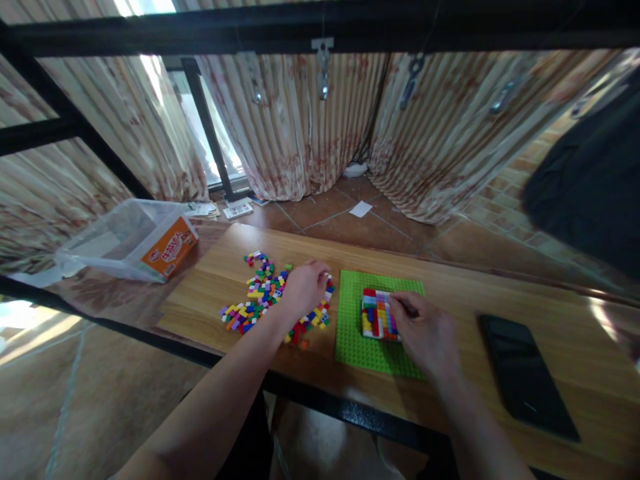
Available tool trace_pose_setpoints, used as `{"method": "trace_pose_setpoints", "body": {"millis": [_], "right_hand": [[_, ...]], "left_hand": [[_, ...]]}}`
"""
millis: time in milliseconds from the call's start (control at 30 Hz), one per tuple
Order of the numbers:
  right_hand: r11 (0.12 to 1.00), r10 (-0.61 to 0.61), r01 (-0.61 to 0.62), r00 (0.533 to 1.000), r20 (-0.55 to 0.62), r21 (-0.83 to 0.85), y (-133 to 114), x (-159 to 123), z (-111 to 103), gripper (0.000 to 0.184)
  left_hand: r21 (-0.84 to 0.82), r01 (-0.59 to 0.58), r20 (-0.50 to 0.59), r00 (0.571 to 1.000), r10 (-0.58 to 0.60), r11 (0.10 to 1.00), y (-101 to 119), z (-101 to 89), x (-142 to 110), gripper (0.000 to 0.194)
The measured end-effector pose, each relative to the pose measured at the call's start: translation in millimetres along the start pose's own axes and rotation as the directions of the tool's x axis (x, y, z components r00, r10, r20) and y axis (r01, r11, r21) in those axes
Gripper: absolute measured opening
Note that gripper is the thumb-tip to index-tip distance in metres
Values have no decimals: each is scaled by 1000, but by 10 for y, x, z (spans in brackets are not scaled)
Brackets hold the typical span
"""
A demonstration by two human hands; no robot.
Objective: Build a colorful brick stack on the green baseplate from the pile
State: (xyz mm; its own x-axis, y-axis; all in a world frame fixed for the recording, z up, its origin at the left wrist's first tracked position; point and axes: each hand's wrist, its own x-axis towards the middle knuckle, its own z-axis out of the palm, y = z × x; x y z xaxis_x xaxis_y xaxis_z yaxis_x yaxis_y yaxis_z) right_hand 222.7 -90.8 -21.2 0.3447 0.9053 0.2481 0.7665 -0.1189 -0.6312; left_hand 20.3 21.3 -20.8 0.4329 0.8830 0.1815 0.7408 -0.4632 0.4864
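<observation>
Loose toy building bricks (260,293) in many colours lie in a spread pile on the wooden table. My left hand (306,288) is over the pile's right side, fingers curled and closed; what they hold, if anything, is hidden. To the right is a green studded baseplate (350,333). A rectangular block of multicoloured bricks (377,315) sits on it, built several bricks wide. At that block's right side, my right hand (425,327) has its thumb and fingers pinched together, touching or very near the bricks. Anything between those fingertips cannot be made out.
A black phone (527,373) lies on the wooden table (460,293), right of my right hand. Off the table's left end stands a clear plastic bin (125,233) with an orange label. A black metal bar (320,30) with hanging clips crosses above. A dark-clothed shape (590,167) is at right.
</observation>
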Motion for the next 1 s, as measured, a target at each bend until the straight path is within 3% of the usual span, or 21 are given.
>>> {"method": "trace_pose_setpoints", "body": {"millis": [133,400,600,867,1000], "right_hand": [[1000,4,-5,999,32,14,-7,-4,7,29],[1000,0,0,999,48,-10,2,-11,11,29],[1000,-9,9,999,53,-10,-13,-17,13,29],[1000,-15,15,998,69,-9,-14,-18,23,30],[1000,-15,16,998,56,-7,-25,-16,8,31]], "left_hand": [[138,33,18,999,-36,990,-170,-45,117,33],[252,33,34,999,-43,967,-129,71,138,28],[188,118,5,993,-121,975,-129,48,130,20],[129,141,-50,989,-136,982,-129,8,124,13],[-47,134,-32,990,-136,990,-68,-75,108,10]]}}
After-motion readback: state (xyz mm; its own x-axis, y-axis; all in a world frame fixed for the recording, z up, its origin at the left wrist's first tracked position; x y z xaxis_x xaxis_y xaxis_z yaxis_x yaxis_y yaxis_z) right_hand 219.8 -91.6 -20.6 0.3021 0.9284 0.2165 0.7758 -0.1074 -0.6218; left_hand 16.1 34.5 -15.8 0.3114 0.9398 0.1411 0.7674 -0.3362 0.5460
